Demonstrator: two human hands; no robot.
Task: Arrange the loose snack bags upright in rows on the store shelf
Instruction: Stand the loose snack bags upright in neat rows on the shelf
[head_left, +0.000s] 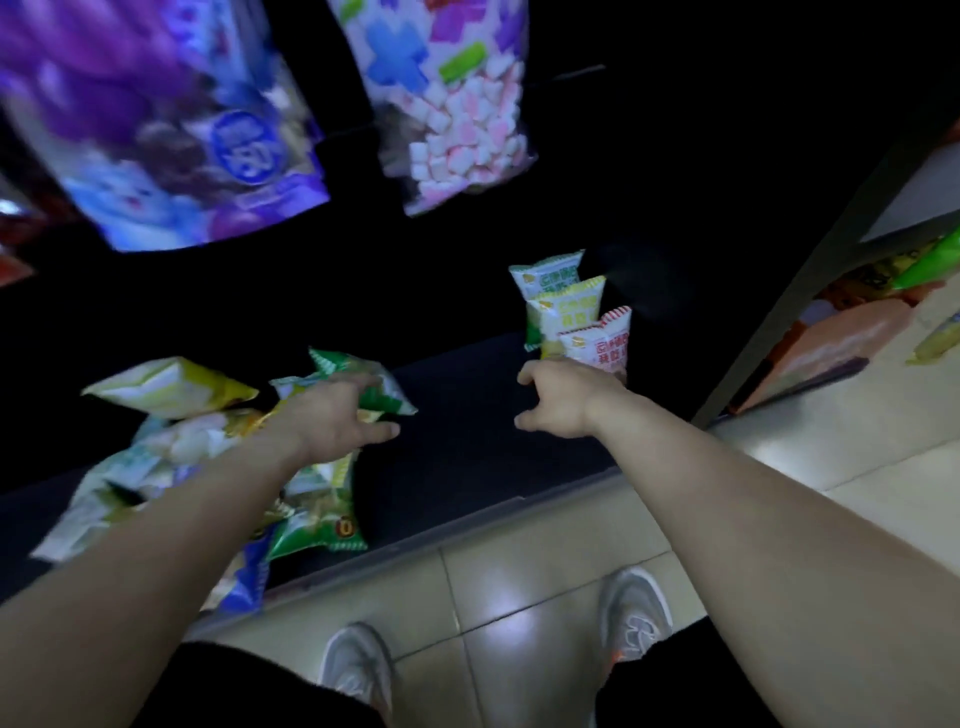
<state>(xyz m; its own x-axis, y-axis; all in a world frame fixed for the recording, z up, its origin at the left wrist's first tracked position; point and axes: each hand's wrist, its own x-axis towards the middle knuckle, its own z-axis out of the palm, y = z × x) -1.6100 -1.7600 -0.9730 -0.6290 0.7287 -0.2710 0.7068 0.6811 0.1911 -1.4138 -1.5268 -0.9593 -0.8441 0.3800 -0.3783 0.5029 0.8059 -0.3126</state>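
Observation:
A dark low shelf (467, 415) holds a heap of loose snack bags (171, 447) at the left, lying flat and tilted. My left hand (337, 421) grips a green and white bag (384, 387) at the heap's right edge. At the right, three small bags stand upright in a row: a green one at the back (545, 273), a yellow-green one (569, 306) in the middle and a red and white one (602, 338) in front. My right hand (558, 397) hovers just in front of the red bag with loosely curled fingers and holds nothing.
A purple bag (171, 130) and a marshmallow bag (457, 114) hang above the shelf. A dark upright post (810, 291) bounds the shelf on the right, with more goods beyond. Tiled floor (519, 597) and my shoes lie below the shelf's front edge.

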